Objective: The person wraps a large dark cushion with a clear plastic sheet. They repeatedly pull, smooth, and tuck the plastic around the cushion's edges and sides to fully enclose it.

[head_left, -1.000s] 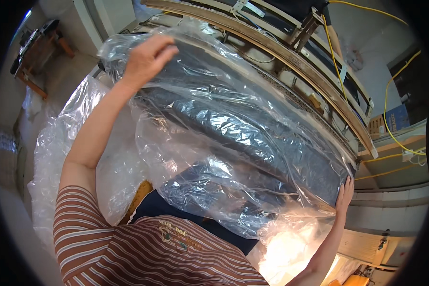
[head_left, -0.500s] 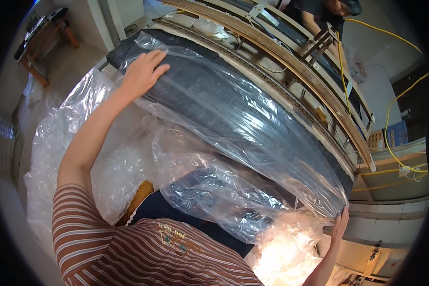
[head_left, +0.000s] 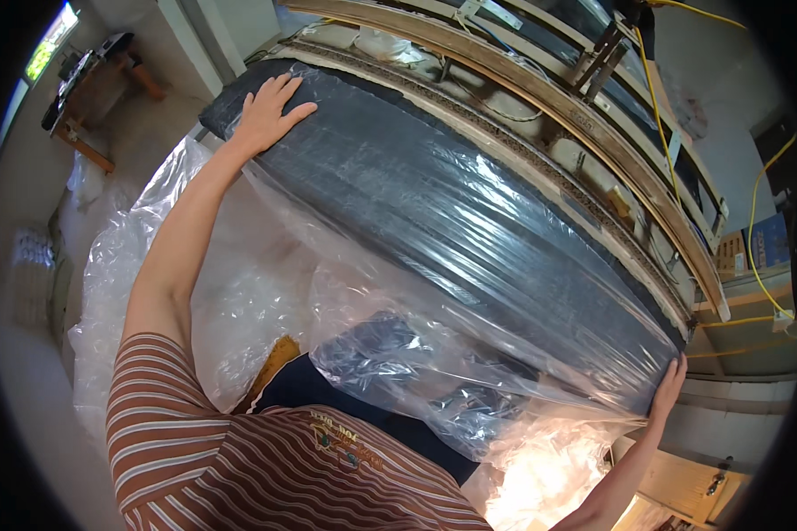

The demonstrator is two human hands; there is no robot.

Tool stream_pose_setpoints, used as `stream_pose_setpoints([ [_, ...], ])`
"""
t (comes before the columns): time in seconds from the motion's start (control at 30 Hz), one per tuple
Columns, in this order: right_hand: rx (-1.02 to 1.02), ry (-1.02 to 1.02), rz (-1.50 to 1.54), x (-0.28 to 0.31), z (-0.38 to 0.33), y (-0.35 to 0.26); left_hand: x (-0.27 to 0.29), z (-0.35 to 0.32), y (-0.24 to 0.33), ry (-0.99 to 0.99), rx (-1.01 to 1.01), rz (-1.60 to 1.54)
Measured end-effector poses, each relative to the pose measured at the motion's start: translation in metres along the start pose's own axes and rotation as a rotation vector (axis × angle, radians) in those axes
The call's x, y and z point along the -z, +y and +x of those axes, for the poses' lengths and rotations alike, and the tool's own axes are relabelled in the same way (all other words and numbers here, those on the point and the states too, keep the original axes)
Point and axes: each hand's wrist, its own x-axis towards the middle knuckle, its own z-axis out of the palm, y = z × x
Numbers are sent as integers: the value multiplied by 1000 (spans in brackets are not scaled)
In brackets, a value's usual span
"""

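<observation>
A sheet of clear plastic film point(head_left: 469, 221) lies over a long, dark, flat surface point(head_left: 354, 150), pulled into tight shiny creases toward the right end. At the far left end, my left hand point(head_left: 273, 115) rests flat on the film with its fingers spread. My right hand point(head_left: 669, 389) is at the right end, its fingers close together round the edge and gripping the film; its thumb is hidden. Loose film point(head_left: 416, 363) hangs from the near side over my lap, and more lies bunched on the left point(head_left: 212, 292).
Beyond the dark surface runs a wooden-railed frame point(head_left: 540, 88) with cables and brackets. Yellow cords point(head_left: 655, 115) hang at the right. A bright glow point(head_left: 540, 478) shines through film below my right arm. A small table point(head_left: 88, 97) stands at far left; a blue box point(head_left: 770, 239) is at right.
The film has been drawn flatter and tighter across the dark surface. My right hand has shifted outward round the right end, and my left fingers have spread. The other person has left the view.
</observation>
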Motion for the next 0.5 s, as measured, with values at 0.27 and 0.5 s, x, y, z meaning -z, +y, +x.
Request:
stream_pose_setpoints([
  [0.27, -183, 181, -784, -5, 41, 10, -7, 20, 9, 20, 10, 49],
  [0.5, 387, -14, 103, -42, -49, -168, -5, -53, -35, 793, 177, -433],
])
